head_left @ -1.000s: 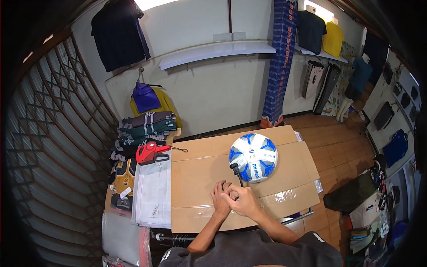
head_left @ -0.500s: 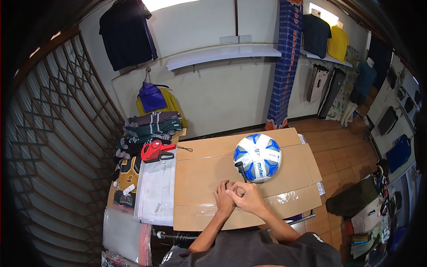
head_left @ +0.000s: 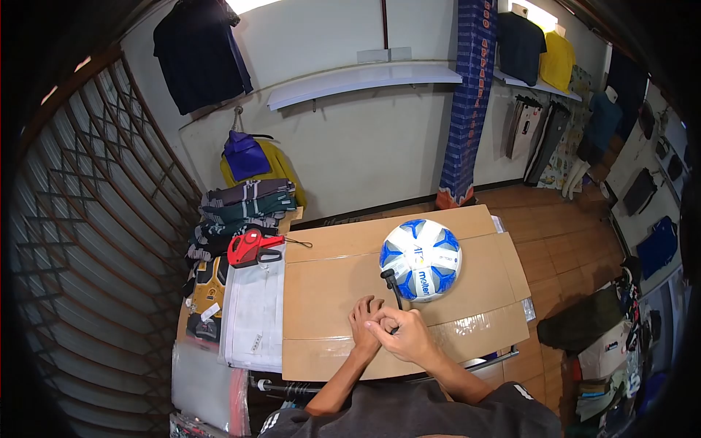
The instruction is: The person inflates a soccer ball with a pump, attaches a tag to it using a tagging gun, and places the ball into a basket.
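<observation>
A white, blue and grey football with "molten" lettering rests on flattened cardboard. My right hand is closed around the lower end of a slim black tool. A short crosswise head tops this tool, beside the ball's lower left; I cannot tell whether they touch. Next to it, my left hand has its fingers apart and slightly bent over the cardboard, close against the right fingertips. The right hand hides the tool's lower end.
On the left stand a red and black tape-like device, folded clothes and a white packet stack. A metal rail runs below the table's front edge. Clothes are piled at right; a wall shelf is behind.
My right hand has shifted slightly, and more of the black tool's shaft shows above it. The left hand's fingers look a little more spread. The view has moved slightly.
</observation>
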Demonstrator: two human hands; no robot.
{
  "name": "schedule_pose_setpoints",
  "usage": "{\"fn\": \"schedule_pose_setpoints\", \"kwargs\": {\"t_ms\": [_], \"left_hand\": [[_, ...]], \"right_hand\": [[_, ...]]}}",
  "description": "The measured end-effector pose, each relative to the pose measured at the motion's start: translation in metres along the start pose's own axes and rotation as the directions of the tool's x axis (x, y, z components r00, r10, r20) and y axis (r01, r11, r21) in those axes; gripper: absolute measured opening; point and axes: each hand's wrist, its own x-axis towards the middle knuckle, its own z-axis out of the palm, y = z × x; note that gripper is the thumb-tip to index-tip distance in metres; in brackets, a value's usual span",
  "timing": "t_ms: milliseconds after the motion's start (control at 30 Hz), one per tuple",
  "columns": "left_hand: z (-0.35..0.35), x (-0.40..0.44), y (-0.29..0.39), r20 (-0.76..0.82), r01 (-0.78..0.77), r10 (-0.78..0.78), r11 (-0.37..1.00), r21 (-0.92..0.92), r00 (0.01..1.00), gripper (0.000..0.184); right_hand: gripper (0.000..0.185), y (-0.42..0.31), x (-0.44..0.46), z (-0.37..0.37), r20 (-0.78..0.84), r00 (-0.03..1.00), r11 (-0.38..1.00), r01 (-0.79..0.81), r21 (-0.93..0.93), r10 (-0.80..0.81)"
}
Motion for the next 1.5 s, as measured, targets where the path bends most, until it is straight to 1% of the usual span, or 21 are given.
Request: {"fn": "schedule_pose_setpoints", "kwargs": {"t_ms": [67, 200, 300, 400, 467, 500, 567, 600, 667, 767, 800, 900, 1000, 1100, 1167, 1267, 1333, 1400, 1500], "left_hand": [[0.002, 0.000, -0.002, -0.014, -0.003, 0.002, 1.000, -0.016, 1.000, 0.051], [0.006, 0.000, -0.006, -0.026, -0.004, 0.004, 1.000, -0.019, 1.000, 0.050], [0.008, 0.000, -0.009, -0.035, -0.008, 0.007, 1.000, -0.027, 0.999, 0.048], [0.006, -0.002, -0.007, -0.043, -0.019, 0.017, 0.999, -0.035, 0.999, 0.045], [0.003, -0.001, -0.004, -0.049, -0.026, 0.024, 0.999, -0.040, 0.998, 0.043], [0.005, -0.002, -0.006, -0.038, -0.018, 0.017, 1.000, -0.026, 0.999, 0.044], [0.011, -0.002, -0.011, -0.014, -0.002, 0.002, 1.000, 0.003, 1.000, 0.048], [0.010, -0.002, -0.010, -0.016, -0.001, 0.002, 1.000, 0.011, 1.000, 0.047], [0.008, -0.001, -0.005, -0.016, 0.001, 0.000, 1.000, 0.023, 1.000, 0.045], [0.004, 0.002, 0.000, 0.027, 0.054, -0.055, 0.998, 0.028, 0.998, 0.041], [0.004, 0.003, 0.001, 0.032, 0.058, -0.059, 0.998, 0.028, 0.998, 0.040], [0.004, 0.005, 0.000, 0.041, 0.073, -0.075, 0.997, 0.035, 0.996, 0.038], [0.005, 0.006, 0.000, 0.042, 0.077, -0.079, 0.996, 0.042, 0.996, 0.037], [0.005, 0.002, -0.001, 0.034, 0.054, -0.055, 0.998, 0.038, 0.998, 0.038], [0.007, 0.002, -0.003, 0.016, 0.045, -0.045, 0.998, 0.033, 0.999, 0.039], [0.005, 0.002, -0.003, 0.031, 0.033, -0.034, 0.999, 0.038, 0.999, 0.042], [0.003, 0.001, -0.004, 0.002, 0.006, -0.006, 1.000, -0.002, 1.000, 0.044], [0.003, -0.001, -0.004, -0.019, -0.012, 0.011, 1.000, -0.025, 1.000, 0.046], [0.003, -0.002, -0.006, -0.034, -0.021, 0.020, 0.999, -0.026, 0.999, 0.047]], "right_hand": [[0.020, 0.011, -0.003, 0.007, 0.002, 1.000, 1.000, -0.021, -0.007, 0.021], [0.021, 0.016, -0.006, 0.016, -0.021, 0.998, 0.997, -0.066, -0.030, 0.065], [0.021, 0.039, -0.010, 0.023, -0.035, 0.999, 0.996, -0.014, -0.086, 0.011], [0.020, 0.037, -0.011, 0.022, -0.036, 0.999, 0.998, -0.039, -0.048, 0.037], [0.019, 0.033, -0.012, 0.021, -0.015, 0.999, 0.997, -0.029, -0.076, 0.028], [0.019, 0.031, -0.011, 0.019, -0.006, 1.000, 0.996, -0.024, -0.090, 0.024], [0.019, 0.021, -0.010, 0.014, 0.052, 0.999, 0.990, 0.020, -0.143, -0.012], [0.019, 0.014, -0.008, 0.011, 0.082, 0.996, 0.985, 0.042, -0.167, -0.029], [0.018, -0.013, -0.005, -0.005, 0.106, 0.994, 0.991, 0.046, -0.126, -0.033], [0.017, -0.075, -0.005, -0.038, 0.135, 0.990, 0.997, 0.050, -0.066, -0.041], [0.017, -0.085, -0.005, -0.043, 0.144, 0.988, 0.997, 0.053, -0.047, -0.046], [0.017, -0.067, -0.009, -0.032, 0.120, 0.988, 0.991, 0.105, -0.084, -0.095], [0.018, -0.036, -0.011, -0.013, 0.082, 0.991, 0.992, 0.115, -0.056, -0.110], [0.019, -0.029, -0.008, -0.008, 0.059, 0.997, 0.996, 0.047, -0.074, -0.043], [0.019, -0.015, -0.006, -0.003, 0.037, 0.998, 0.997, 0.044, -0.065, -0.042], [0.020, 0.014, -0.010, 0.011, 0.013, 0.999, 0.997, 0.031, -0.066, -0.030], [0.021, 0.027, -0.010, 0.018, 0.003, 1.000, 0.996, 0.017, -0.086, -0.016], [0.022, 0.034, -0.008, 0.022, -0.006, 1.000, 0.993, 0.002, -0.121, -0.003], [0.023, 0.039, -0.012, 0.027, -0.021, 0.999, 0.991, 0.032, -0.127, -0.035]]}}
